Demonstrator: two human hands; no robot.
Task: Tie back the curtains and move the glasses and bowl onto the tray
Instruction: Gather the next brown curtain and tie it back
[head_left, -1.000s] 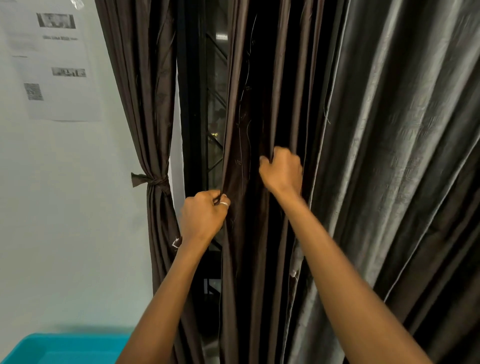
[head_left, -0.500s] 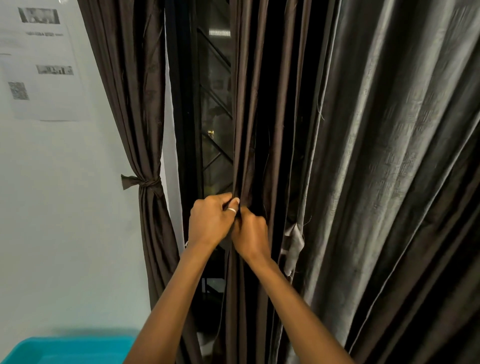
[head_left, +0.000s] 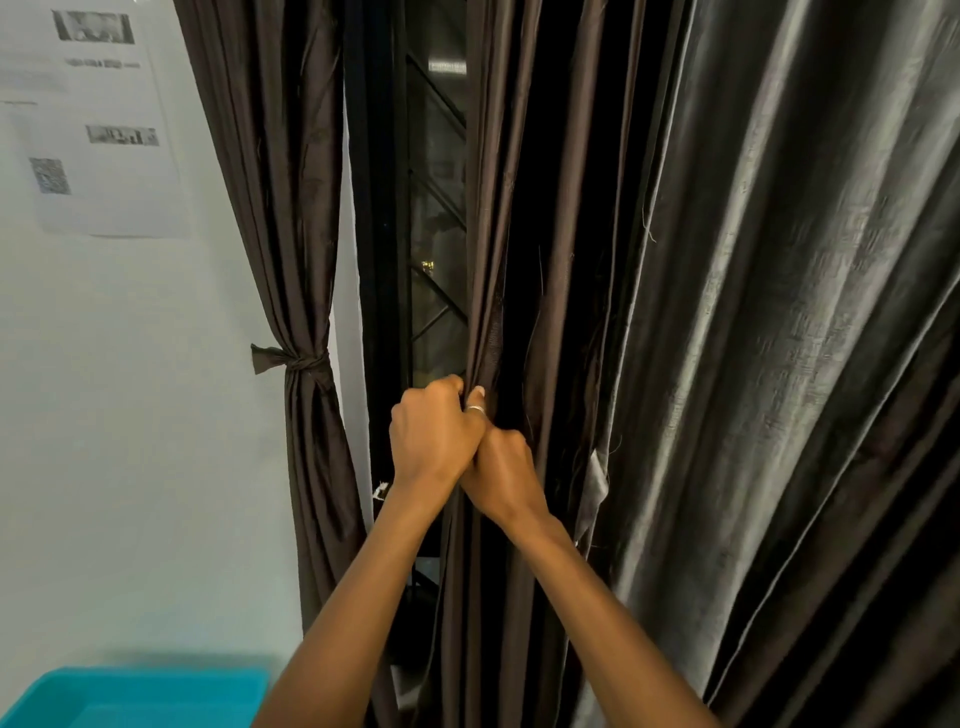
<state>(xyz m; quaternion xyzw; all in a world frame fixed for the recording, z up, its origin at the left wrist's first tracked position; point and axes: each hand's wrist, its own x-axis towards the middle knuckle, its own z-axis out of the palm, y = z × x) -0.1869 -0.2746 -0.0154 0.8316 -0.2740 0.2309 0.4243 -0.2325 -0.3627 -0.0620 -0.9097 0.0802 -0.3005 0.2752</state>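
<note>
A dark brown right curtain (head_left: 753, 312) hangs loose over the window. My left hand (head_left: 428, 436) grips its inner edge, fingers curled round the gathered folds, a ring on one finger. Just below and to the right, my right hand (head_left: 501, 475) also grips the bunched fabric and touches my left hand. The left curtain (head_left: 291, 208) is drawn aside and bound at mid height by a knotted tie (head_left: 296, 359). No glasses or bowl are in view. Part of a turquoise tray (head_left: 130, 696) shows at the bottom left corner.
A dark window (head_left: 434, 208) with diagonal bars shows in the gap between the curtains. A white wall (head_left: 130, 441) at the left carries a printed paper sheet (head_left: 98, 124).
My right hand left the folds higher up on the right, came down and left, and now grips beside my left hand. The curtain's edge is bunched more tightly and the window gap is wider.
</note>
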